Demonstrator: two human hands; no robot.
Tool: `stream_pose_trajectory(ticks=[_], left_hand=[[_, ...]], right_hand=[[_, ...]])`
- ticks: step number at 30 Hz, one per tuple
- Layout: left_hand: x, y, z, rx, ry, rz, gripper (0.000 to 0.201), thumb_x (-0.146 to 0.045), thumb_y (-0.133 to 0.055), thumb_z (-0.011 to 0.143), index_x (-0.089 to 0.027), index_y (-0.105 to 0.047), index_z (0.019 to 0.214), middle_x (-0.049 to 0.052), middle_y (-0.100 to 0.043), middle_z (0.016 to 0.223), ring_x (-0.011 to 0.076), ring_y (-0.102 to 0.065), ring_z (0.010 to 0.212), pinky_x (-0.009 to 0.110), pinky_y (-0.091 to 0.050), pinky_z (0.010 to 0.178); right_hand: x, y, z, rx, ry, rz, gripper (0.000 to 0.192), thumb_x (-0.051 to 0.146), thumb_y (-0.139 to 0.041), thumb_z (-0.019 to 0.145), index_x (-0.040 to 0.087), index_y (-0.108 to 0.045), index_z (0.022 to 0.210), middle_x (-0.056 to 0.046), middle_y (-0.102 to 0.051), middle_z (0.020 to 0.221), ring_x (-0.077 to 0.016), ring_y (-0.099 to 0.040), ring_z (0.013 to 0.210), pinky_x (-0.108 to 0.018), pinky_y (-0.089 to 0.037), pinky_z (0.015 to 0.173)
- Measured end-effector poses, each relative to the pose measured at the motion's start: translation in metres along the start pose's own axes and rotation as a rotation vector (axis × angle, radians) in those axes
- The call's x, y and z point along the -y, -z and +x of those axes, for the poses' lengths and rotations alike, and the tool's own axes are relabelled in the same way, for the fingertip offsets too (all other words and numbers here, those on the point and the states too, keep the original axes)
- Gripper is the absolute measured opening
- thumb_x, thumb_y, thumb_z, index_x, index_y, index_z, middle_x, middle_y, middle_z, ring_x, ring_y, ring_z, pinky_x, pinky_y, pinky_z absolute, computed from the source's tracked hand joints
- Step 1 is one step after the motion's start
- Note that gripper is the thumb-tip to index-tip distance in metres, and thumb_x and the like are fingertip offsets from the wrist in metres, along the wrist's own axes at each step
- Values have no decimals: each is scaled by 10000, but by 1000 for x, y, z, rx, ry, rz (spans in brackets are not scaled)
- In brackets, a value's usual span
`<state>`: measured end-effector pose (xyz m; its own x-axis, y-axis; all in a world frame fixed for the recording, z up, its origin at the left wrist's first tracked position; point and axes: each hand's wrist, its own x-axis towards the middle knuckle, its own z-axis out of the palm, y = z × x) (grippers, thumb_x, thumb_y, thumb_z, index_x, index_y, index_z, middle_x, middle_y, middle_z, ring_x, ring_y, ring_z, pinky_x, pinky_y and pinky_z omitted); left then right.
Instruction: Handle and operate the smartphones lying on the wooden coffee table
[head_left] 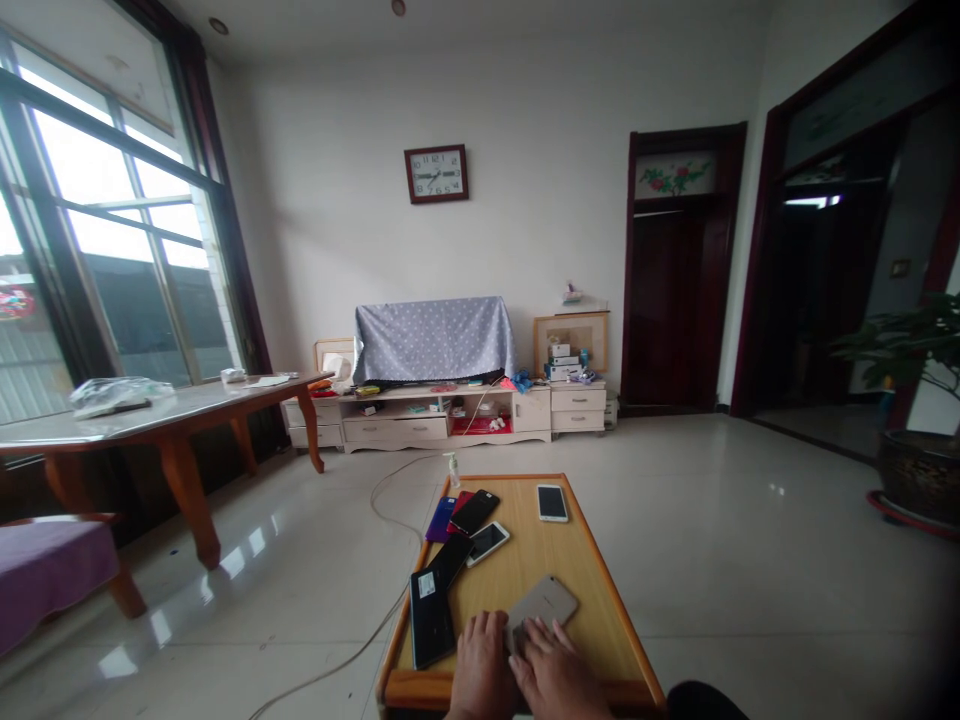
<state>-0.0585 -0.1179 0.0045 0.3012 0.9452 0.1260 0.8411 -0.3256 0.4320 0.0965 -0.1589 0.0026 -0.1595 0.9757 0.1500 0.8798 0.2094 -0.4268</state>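
Note:
A gold-coloured smartphone (553, 597) lies back up near the front of the small wooden table, slanting towards the upper right. My left hand (481, 660) is at its lower left corner, fingers bent and close together against the edge. Over the phone's lower part, my right hand (556, 672) rests with fingers spread on the back cover. Both hands hide the phone's near end. Left of them lies a large black phone (433, 625) with a white label, touching another black phone (452, 560).
Farther back on the table are a white phone (488, 542), a black phone (476, 511) overlapping a red one, a purple-blue phone (439, 520) and another white phone (553, 503). A pump bottle (453, 469) stands at the far edge. A cable (352, 645) runs along the floor at left.

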Motion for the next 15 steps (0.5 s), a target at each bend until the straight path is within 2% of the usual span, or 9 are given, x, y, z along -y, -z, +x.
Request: stream_pose_trajectory(ticks=[2,5,8,15], left_hand=[[0,0,-1,4,10,1,424,-292,-556,786,-233,-603,1203,75,-632,1228,245,-534,1173,326,-357,1003],[2,-3,0,-5,16,-2,470,-436,-627,759,-232,-609,1182,87,-625,1228,272,-526,1192,341,-354,1020],[4,-5,1,13,25,-3,540,-436,-673,693,-239,-601,1190,82,-620,1234,278,-523,1199,348,-353,1022],[-3,5,0,26,36,-10,579,-420,-667,690,-233,-588,1232,89,-616,1277,276,-517,1222,350,-349,1043]], right_hand=[[-5,2,-1,4,10,26,536,487,-337,1035,217,-637,1388,-125,-560,1484,-304,-491,1412,-514,-236,1241],[-28,12,8,-58,-86,5,538,507,-331,1033,230,-666,1351,-105,-579,1471,-296,-481,1420,-521,-211,1247],[-47,18,17,-109,-168,-51,527,522,-344,1024,252,-684,1323,-92,-585,1471,-292,-465,1433,-524,-198,1250],[-52,13,19,-138,-172,-52,539,543,-367,1012,241,-671,1338,-90,-559,1496,-302,-466,1432,-518,-229,1244]])
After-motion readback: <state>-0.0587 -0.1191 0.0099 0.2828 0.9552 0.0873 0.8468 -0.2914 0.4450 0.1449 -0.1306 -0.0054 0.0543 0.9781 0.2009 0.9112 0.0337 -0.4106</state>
